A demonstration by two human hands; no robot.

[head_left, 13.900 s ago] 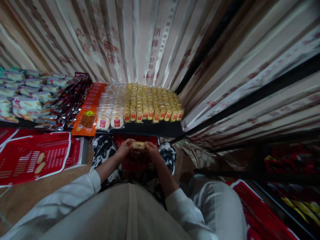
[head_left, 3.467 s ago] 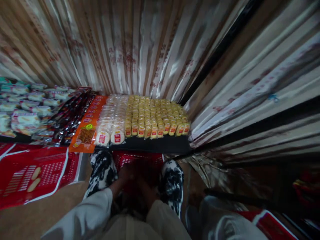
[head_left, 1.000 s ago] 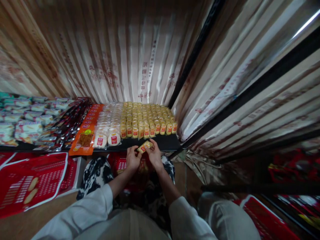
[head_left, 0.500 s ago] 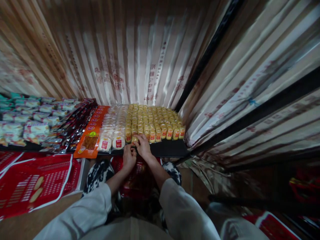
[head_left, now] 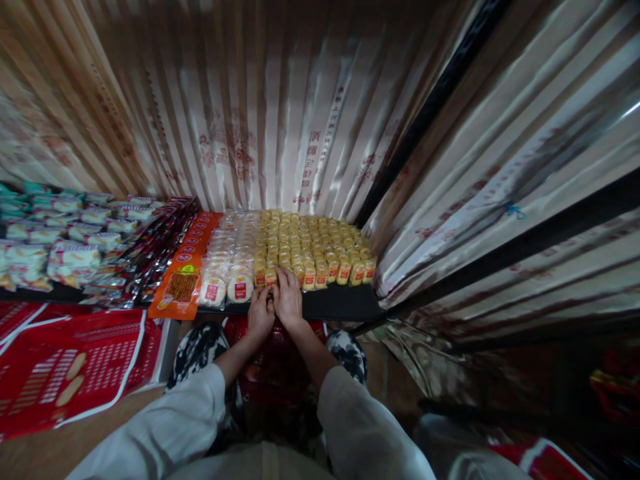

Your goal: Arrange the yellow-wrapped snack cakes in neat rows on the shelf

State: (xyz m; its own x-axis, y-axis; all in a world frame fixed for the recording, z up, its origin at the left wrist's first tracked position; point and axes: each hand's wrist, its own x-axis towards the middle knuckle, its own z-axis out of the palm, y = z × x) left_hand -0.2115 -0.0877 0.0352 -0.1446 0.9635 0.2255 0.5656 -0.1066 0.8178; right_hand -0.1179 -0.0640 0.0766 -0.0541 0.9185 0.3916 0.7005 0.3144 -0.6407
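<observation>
Dozens of small yellow packs [head_left: 317, 245] stand in rows on the black shelf [head_left: 343, 304]. We seem to be setting one into the front of a left-hand row: our right hand [head_left: 288, 298] reaches to the row's front, fingers bent, and our left hand [head_left: 261, 313] curls beside it. Whether either grips a pack we cannot tell. The next move likely calls for a light, straight push. A second ago we held one pack before the rows; now none shows plainly between our hands.
</observation>
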